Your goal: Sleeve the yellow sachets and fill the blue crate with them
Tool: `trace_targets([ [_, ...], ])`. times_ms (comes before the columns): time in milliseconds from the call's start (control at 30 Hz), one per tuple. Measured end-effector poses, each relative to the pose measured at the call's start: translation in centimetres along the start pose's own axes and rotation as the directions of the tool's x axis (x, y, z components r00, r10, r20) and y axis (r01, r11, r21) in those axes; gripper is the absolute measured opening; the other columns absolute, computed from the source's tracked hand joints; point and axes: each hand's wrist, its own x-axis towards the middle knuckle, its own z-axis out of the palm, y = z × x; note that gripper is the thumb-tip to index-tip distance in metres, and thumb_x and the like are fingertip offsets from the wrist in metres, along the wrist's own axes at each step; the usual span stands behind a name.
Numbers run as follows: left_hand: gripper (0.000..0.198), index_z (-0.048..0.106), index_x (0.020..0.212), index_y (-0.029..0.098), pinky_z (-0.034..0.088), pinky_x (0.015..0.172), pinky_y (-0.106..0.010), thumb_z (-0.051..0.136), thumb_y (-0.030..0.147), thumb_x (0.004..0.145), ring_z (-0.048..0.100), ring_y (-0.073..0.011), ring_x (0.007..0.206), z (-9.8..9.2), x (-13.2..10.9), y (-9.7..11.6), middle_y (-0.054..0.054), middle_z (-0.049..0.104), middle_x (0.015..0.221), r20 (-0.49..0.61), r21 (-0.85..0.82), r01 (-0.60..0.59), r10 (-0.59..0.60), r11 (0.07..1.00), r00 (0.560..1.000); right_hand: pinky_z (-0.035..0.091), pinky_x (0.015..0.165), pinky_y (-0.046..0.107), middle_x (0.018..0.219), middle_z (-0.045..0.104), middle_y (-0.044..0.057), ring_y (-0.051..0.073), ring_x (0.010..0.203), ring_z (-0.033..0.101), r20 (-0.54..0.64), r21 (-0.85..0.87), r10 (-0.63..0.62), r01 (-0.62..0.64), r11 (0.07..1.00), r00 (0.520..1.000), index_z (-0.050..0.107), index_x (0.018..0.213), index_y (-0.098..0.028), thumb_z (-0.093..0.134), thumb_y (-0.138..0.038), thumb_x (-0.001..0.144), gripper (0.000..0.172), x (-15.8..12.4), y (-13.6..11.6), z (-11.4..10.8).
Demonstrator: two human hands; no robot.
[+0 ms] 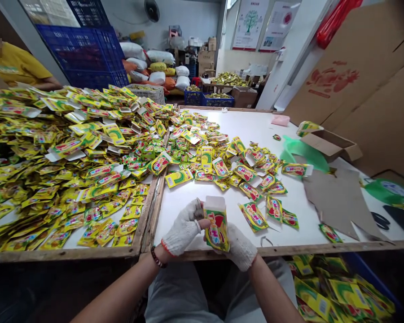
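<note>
- A person's gloved left hand (185, 228) grasps a small printed box (216, 226) at the near edge of a white, wood-rimmed desk (195, 202); the bare thumb lies on the box's front.
- The gloved right hand (241, 246) touches the box's lower right side. Its fingers are mostly hidden behind the box, so I cannot tell whether its grip is clenched.
- The box is yellow, green and red, roughly upright, with its pale top flap raised. It is between the two hands, above the person's lap.
- A beaded bracelet (158, 257) circles the left wrist.
- Just beyond the hands, similar boxes and small packets lie loosely scattered; one yellow box (178, 177) lies flat near the left hand.
- To the left, a large heap (70, 134) of boxes and packets covers much of the surface.
- To the right lie a torn cardboard sheet (336, 202), a shallow brown carton (330, 144) and, near the edge, black looped handles (379, 220).
- Below the desk at right, a blue bin (373, 273) holds more boxes.
- Behind are stacked blue crates (81, 54), piled sacks (160, 57) and a wall fan (151, 10).
- At far left sits or stands another person in a yellow shirt (22, 65).
</note>
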Motion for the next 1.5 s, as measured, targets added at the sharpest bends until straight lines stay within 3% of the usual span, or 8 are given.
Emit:
trace_targets([
  [233,0.037,0.040,0.109,0.018,0.049,0.075,-0.029,0.056,0.014,0.075,0.060,-0.0146,0.079,-1.5,-0.2,-2.8,-0.001,0.059,0.085,-0.192,0.450,-0.002,0.099,0.893,0.976,0.052,0.079,0.036,0.101,0.064,0.009,0.021,0.089,0.063,-0.385,-0.040,-0.223,0.225,0.974,0.895,0.046,0.094,-0.021,0.059,-0.035,0.074,0.028,0.5,1.3,-1.0],
  [433,0.021,0.054,0.100,0.016,0.046,0.082,-0.030,0.052,0.018,0.079,0.059,-0.0173,0.089,-1.7,-1.3,-3.4,-0.005,0.062,0.096,-0.019,0.562,-0.066,0.092,0.825,0.996,0.050,0.081,0.035,0.093,0.067,0.008,0.021,0.087,0.062,-0.346,-0.366,-0.303,0.170,0.915,0.888,0.060,0.093,-0.017,0.055,-0.030,0.077,0.022,0.0,1.8,0.2],
  [567,0.009,0.059,0.080,0.014,0.045,0.075,-0.027,0.053,0.020,0.079,0.056,-0.0154,0.078,-1.6,-1.1,-2.4,-0.003,0.061,0.079,-0.052,0.581,-0.061,0.113,0.812,0.992,0.051,0.070,0.030,0.075,0.066,0.005,0.019,0.073,0.061,-0.276,-0.472,-0.330,0.171,0.865,0.903,0.062,0.077,-0.016,0.050,-0.032,0.080,0.021,0.5,0.5,0.3],
  [733,0.036,0.044,0.114,0.017,0.046,0.070,-0.025,0.052,0.018,0.079,0.058,-0.0133,0.076,-1.6,-0.8,-2.6,-0.002,0.060,0.087,-0.156,0.457,0.008,0.071,0.889,0.985,0.051,0.065,0.026,0.078,0.065,0.003,0.016,0.072,0.061,-0.249,-0.360,-0.291,0.191,0.913,0.924,0.058,0.103,-0.014,0.052,-0.025,0.076,0.030,1.3,-0.5,0.0],
  [900,0.010,0.060,0.082,0.015,0.043,0.070,-0.025,0.050,0.016,0.079,0.057,-0.0145,0.075,-1.3,-1.2,-2.0,-0.003,0.062,0.080,-0.010,0.689,-0.126,0.183,0.713,0.983,0.049,0.075,0.030,0.084,0.068,0.006,0.018,0.080,0.062,-0.115,-0.567,-0.408,0.277,0.776,0.906,0.065,0.084,-0.016,0.050,-0.025,0.082,0.018,0.6,-0.9,-0.6],
  [1200,0.023,0.065,0.086,0.012,0.041,0.059,-0.022,0.053,0.031,0.081,0.053,-0.0137,0.067,-1.5,-0.6,-0.2,-0.003,0.061,0.073,-0.021,0.552,0.032,-0.024,0.834,0.999,0.051,0.067,0.026,0.078,0.070,0.004,0.017,0.072,0.064,-0.033,-0.631,-0.371,0.268,0.728,0.928,0.069,0.082,-0.018,0.051,-0.024,0.082,0.019,0.5,-2.6,-0.8],
  [1333,0.023,0.064,0.082,0.013,0.040,0.064,-0.022,0.047,0.028,0.086,0.052,-0.0127,0.069,-2.2,-1.4,-0.3,-0.003,0.057,0.072,0.180,0.682,-0.190,0.090,0.706,0.980,0.052,0.078,0.030,0.088,0.071,0.006,0.018,0.084,0.065,0.084,-0.628,-0.414,0.371,0.684,0.906,0.070,0.087,-0.018,0.051,-0.020,0.081,0.020,-0.3,-2.4,-1.8],
  [1500,0.024,0.061,0.100,0.015,0.039,0.064,-0.025,0.042,0.025,0.088,0.051,-0.0150,0.073,-2.5,-2.6,-0.7,-0.006,0.056,0.079,0.395,0.821,-0.438,0.188,0.368,0.899,0.050,0.089,0.034,0.118,0.060,0.010,0.020,0.107,0.058,0.214,-0.657,-0.476,0.486,0.576,0.853,0.062,0.113,-0.020,0.052,-0.016,0.080,0.035,-1.5,-0.7,-2.4],
])
